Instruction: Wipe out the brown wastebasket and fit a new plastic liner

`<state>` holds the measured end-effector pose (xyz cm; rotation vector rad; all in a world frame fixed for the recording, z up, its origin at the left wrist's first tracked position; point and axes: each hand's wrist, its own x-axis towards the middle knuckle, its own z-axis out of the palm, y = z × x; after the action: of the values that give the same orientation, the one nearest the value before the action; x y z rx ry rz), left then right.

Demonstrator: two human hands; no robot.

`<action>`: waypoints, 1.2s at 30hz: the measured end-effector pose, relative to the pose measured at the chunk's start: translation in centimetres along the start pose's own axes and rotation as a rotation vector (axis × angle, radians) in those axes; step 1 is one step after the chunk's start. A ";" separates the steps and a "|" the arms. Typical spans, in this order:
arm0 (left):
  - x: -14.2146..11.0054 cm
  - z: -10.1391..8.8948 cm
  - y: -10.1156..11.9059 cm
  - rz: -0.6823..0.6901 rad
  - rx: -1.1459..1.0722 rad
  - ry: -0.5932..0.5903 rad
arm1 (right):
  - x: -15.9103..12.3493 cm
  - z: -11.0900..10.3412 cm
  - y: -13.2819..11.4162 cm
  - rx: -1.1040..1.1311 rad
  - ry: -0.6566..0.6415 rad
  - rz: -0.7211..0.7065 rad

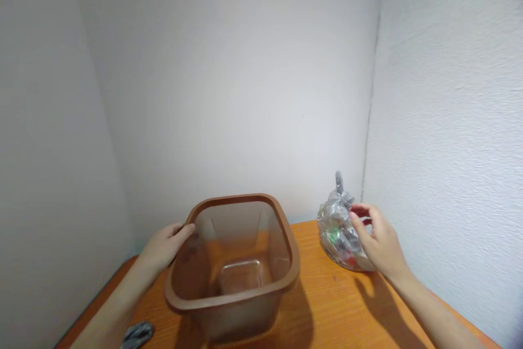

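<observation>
A translucent brown plastic tub (235,299) stands open and empty on an orange wooden table (339,311). My left hand (163,245) rests against the tub's left rim, fingers laid along the outer wall. To the right, a knotted clear plastic bag (337,226) holding small coloured items sits by the wall corner. My right hand (378,240) is on the bag's right side, fingers curled around it.
White walls close in behind and to the right of the table. A small crumpled grey object (138,334) lies at the table's front left, near my left forearm.
</observation>
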<state>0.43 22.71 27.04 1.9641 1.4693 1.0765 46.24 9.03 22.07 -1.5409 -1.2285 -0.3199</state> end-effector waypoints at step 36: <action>-14.1 12.0 -9.9 0.482 0.055 0.333 | -23.2 7.0 -7.9 0.159 -0.886 -0.052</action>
<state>2.54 13.76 8.17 2.3329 1.2093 1.6493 27.16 1.78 6.82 -1.5479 -1.9102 0.4821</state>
